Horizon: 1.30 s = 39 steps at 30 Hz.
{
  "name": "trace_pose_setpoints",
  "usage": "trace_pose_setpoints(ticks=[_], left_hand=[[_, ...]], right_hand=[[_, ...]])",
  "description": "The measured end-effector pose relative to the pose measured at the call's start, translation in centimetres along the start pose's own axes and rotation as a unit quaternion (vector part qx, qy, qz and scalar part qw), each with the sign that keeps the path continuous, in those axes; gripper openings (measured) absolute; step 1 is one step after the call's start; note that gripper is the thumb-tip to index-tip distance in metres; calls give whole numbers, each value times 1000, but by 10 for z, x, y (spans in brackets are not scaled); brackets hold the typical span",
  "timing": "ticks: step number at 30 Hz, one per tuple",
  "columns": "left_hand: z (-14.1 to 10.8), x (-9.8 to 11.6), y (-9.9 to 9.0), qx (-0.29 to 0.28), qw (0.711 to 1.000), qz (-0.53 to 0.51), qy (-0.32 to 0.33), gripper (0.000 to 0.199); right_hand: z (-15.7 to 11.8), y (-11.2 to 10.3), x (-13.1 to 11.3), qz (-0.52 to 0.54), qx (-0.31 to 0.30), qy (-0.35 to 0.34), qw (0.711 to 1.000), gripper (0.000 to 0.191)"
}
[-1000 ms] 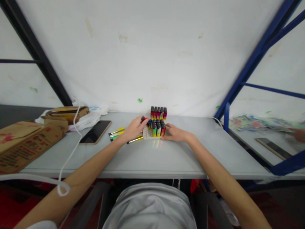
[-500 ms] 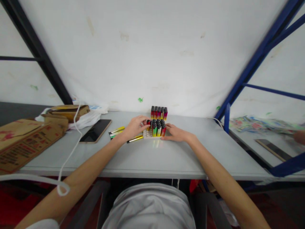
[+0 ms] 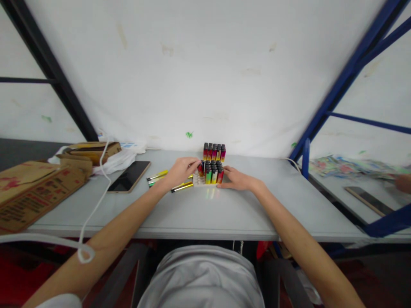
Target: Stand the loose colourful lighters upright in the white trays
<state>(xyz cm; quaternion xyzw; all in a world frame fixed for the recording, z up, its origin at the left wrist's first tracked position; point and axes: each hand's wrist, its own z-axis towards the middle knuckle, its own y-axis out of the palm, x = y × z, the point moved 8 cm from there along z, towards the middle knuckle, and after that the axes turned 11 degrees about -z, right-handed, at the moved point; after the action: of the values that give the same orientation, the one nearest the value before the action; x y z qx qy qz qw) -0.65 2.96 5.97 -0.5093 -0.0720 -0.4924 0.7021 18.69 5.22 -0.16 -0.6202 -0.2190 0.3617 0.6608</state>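
Note:
A white tray (image 3: 199, 184) with holes stands on the table, its right part filled with upright lighters (image 3: 213, 173) in green, yellow and red. My left hand (image 3: 181, 171) is at the tray's left part, thumb and fingers pinched at the top of a red lighter (image 3: 201, 169) standing beside the filled rows. My right hand (image 3: 238, 179) rests at the tray's right side, fingers spread, the thumb by the front corner and the other fingertips by the rear lighters. Several loose lighters (image 3: 182, 187) lie left of the tray, partly hidden by my left hand.
A second block of upright lighters (image 3: 214, 151) stands behind the tray. To the left are a phone (image 3: 130, 176), cardboard boxes (image 3: 41, 188) and a white cable (image 3: 96, 205). Beyond the blue frame (image 3: 337, 90) at right lie another phone (image 3: 368, 201) and another person's hand (image 3: 403, 183).
My left fingers have shifted slightly up and back at the red lighter, which now shows more of its body and stands lower in the tray. My right hand has stayed put.

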Motion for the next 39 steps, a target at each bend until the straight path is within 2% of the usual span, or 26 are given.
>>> trace_pose_setpoints(ticks=[4,14,16,20,23,27,33,35,39], left_hand=[[-1,0,-1,28,999,-24,10,39],[-3,-18,-18,118,979,-161,-48,48],[-3,-15,-20,120,981,-148,-45,46],[-2,0,-20,102,994,-38,-15,39],[-2,8,-17,85,996,-2,0,39],[-3,7,-10,54,999,-1,-3,40],[-6,6,-27,107,992,-49,-36,39],[-5,6,-29,63,997,-20,-44,43],[-12,-10,-19,-122,987,6,-101,44]], right_hand=[[0,1,0,-2,-2,2,1000,77],[0,2,4,-25,2,8,1000,77],[0,2,3,-27,-2,8,1000,78],[0,1,1,-20,-4,8,1000,75],[0,0,0,-9,0,5,1000,74],[0,-1,-1,-4,2,2,1000,74],[1,1,1,-24,-9,9,1000,75],[1,1,2,-22,-6,9,1000,76],[1,0,1,-9,5,4,1000,75]])
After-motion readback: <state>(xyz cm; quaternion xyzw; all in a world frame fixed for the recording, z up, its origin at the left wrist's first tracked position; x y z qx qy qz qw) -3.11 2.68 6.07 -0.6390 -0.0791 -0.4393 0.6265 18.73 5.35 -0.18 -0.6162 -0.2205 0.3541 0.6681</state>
